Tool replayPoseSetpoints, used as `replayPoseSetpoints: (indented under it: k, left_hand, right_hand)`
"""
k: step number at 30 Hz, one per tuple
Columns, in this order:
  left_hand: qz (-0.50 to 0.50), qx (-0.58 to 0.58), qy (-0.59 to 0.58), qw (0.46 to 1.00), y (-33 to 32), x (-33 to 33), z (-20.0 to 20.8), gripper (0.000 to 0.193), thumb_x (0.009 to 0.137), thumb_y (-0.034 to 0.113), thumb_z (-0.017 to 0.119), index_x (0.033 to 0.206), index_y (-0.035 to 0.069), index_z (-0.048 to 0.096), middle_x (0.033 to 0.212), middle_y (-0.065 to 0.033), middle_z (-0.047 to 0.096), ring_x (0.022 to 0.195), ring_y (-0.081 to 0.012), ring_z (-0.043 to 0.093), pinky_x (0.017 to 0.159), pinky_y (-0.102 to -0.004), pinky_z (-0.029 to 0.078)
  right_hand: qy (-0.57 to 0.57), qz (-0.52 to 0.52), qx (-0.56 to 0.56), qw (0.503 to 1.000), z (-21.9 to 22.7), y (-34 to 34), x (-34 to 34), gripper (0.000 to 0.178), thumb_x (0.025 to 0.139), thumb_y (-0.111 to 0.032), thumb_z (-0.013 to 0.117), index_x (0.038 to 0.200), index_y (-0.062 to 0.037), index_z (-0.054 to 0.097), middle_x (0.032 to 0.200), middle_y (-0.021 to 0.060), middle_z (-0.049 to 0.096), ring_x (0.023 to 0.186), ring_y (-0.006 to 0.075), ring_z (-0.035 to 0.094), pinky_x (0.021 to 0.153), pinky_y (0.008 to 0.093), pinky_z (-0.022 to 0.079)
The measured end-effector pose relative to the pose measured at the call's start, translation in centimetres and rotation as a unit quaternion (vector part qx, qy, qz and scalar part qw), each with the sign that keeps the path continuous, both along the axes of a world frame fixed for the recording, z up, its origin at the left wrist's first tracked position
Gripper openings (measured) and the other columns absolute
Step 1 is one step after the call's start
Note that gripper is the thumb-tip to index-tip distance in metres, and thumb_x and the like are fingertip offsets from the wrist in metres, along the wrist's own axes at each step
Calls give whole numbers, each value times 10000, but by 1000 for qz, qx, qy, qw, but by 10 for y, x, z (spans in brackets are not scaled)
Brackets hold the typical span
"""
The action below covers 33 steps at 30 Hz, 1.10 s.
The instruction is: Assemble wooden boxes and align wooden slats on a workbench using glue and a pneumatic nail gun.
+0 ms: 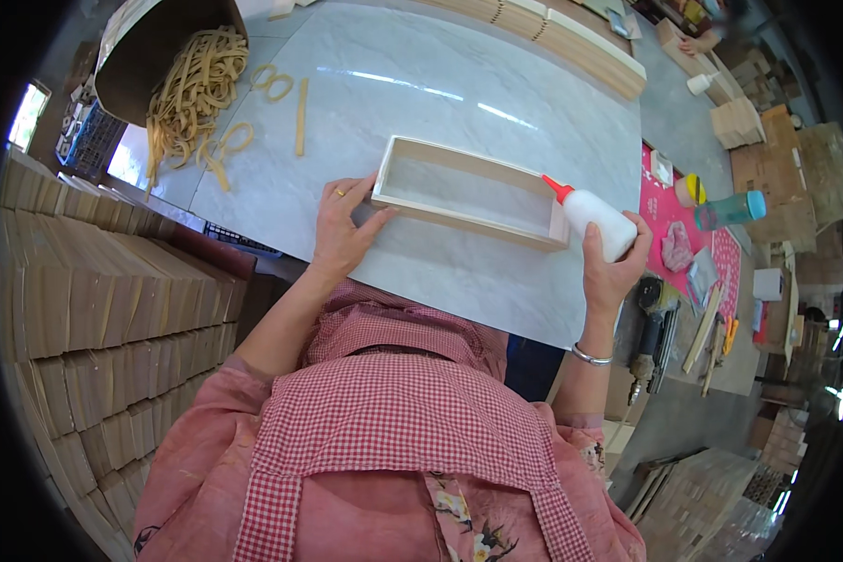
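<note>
Got a long, open wooden box [468,226] just right of centre in the picture, on a grey marble-look bench [375,122]. Can see right through the middle of it to the bench top. Holding onto the left end with the left hand [345,232], thumb at the near corner, fingers along the short side, ring on one of them. Over to the right, gripping a white squeeze bottle [601,225] in the right hand [620,267], tilted with the red nozzle [558,188] aimed up and left at the box's right end. Can't tell whether touching the wood or hovering right by it.

Upper left of the picture: a big heap of tan bands [192,94] spilling out of a container [150,56], plus a few loose loops and one straight strip [302,117] nearby. Along the top edge, a row of wooden slats [525,33]. Far left, stacks and stacks of thin boards [112,300]. On the right side, a pink sheet [660,201] and a teal bottle [726,211]. Way up in the upper right, a co-worker's hand [698,44].
</note>
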<state>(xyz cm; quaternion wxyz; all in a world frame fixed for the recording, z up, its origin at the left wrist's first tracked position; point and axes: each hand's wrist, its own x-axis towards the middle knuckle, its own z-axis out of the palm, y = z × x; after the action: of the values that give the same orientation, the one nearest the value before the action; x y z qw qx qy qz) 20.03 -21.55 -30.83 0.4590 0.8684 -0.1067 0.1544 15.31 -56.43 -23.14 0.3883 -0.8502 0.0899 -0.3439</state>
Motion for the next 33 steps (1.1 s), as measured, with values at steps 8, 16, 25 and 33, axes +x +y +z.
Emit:
replayPoseSetpoints:
  k: [8, 16, 25, 33]
  left_hand:
    - [3, 9, 8, 1000, 1, 1, 1, 546, 810, 136, 795, 1335, 66, 661, 1132, -94, 659, 1102, -258, 531, 979, -352, 457]
    - [8, 5, 12, 1000, -2, -1, 4, 532, 824, 149, 800, 1330, 62, 662, 1144, -96, 652, 1099, -249, 535, 973, -340, 463]
    - [6, -5, 15, 1000, -3, 0, 2, 525, 827, 147, 801, 1326, 59, 663, 1138, -92, 648, 1097, -234, 537, 969, -327, 467]
    - [12, 5, 8, 1000, 2, 0, 0, 528, 818, 146, 805, 1320, 59, 666, 1138, -93, 653, 1092, -239, 540, 967, -333, 466]
  right_hand:
    - [-17, -42, -10, 999, -4, -28, -11, 524, 792, -131, 802, 1242, -39, 548, 1155, 136, 622, 978, 256, 604, 871, 359, 510]
    - [-10, -50, 2, 999, -1, -32, -22, 525, 791, -121, 800, 1246, -45, 550, 1155, 136, 625, 974, 258, 606, 867, 359, 511]
    - [4, -45, -9, 999, 8, -25, -64, 519, 788, -113, 794, 1243, -53, 551, 1128, 121, 621, 936, 239, 591, 833, 347, 509]
    - [42, -47, 24, 998, 19, -7, -94, 507, 799, -97, 770, 1248, -53, 540, 1117, 119, 602, 939, 239, 583, 831, 346, 507]
